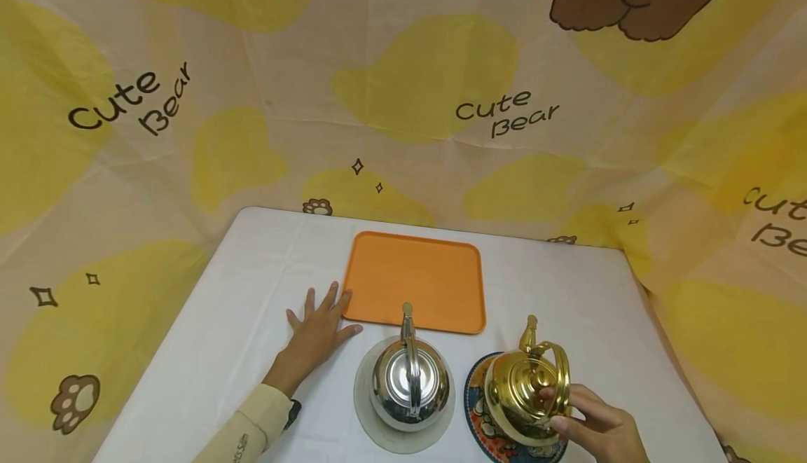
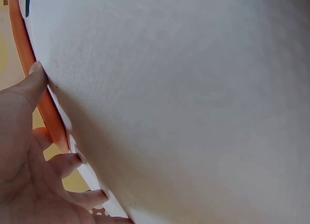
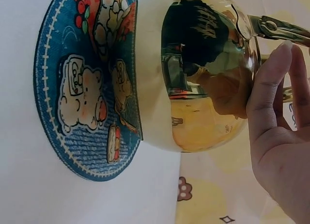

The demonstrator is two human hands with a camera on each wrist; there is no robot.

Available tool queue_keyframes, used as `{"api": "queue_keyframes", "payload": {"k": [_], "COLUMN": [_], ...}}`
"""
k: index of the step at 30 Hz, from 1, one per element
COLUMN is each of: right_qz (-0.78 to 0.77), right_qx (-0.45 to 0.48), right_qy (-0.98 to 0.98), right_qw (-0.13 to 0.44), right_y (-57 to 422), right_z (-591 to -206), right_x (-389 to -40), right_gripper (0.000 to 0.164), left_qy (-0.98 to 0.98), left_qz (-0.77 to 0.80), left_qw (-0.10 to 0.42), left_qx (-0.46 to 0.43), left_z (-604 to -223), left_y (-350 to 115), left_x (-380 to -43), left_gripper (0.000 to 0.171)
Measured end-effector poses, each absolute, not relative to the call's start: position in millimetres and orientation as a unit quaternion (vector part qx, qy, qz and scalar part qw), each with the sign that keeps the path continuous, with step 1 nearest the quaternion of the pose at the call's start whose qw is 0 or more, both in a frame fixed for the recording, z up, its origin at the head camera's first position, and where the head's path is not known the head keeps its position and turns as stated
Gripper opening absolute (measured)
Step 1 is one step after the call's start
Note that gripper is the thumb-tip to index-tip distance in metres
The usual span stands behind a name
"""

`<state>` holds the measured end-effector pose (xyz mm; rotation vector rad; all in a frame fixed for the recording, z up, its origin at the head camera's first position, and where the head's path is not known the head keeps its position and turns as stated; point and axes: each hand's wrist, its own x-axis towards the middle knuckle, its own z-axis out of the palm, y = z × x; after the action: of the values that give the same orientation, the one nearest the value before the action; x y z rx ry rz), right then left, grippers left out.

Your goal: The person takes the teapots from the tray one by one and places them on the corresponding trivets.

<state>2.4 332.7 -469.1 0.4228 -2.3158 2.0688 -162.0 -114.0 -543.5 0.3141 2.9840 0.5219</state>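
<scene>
My left hand lies with its fingers spread on the white table, fingertips right at the left edge of an orange tray. In the left wrist view the thumb overlaps the tray's orange rim. My right hand holds the handle of a shiny gold kettle, with fingers through the loop and the thumb on the near side. The kettle sits over the right part of a round blue patterned mat, its spout pointing away from me. In the right wrist view the fingers show beside its mirror-like body.
A silver kettle stands upright on a pale round mat between my hands, its spout tip overlapping the tray's near edge in the head view. Behind the table hangs a yellow-patterned cloth with bear prints.
</scene>
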Motion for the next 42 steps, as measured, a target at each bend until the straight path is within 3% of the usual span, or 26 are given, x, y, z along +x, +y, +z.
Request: {"api": "queue_keyframes", "payload": {"k": [6,22,38,42], "right_qz": [0.681,0.688,0.728,0.728], "right_qx": [0.091,0.203,0.235,0.219], "right_qy": [-0.727,-0.697,-0.644,-0.648], "right_qw": [-0.011,0.017,-0.002,-0.043], "right_y": [332,338,345,350], "right_z": [-472,-488,-496,-491], "right_x": [6,8,9,9], "right_gripper": [0.032,0.045,0.053,0.048], "left_qy": [0.979,0.978,0.978,0.978], "left_qz": [0.172,0.173,0.175,0.178], "left_qw": [0.045,0.053,0.055,0.055], "left_qx": [0.104,0.101,0.096,0.098], "left_z": [-543,-545,-543,-543], "left_y": [-114,-115,-115,-115], "left_x": [-162,-162,-161,-161], "left_gripper": [0.081,0.082,0.082,0.081]}}
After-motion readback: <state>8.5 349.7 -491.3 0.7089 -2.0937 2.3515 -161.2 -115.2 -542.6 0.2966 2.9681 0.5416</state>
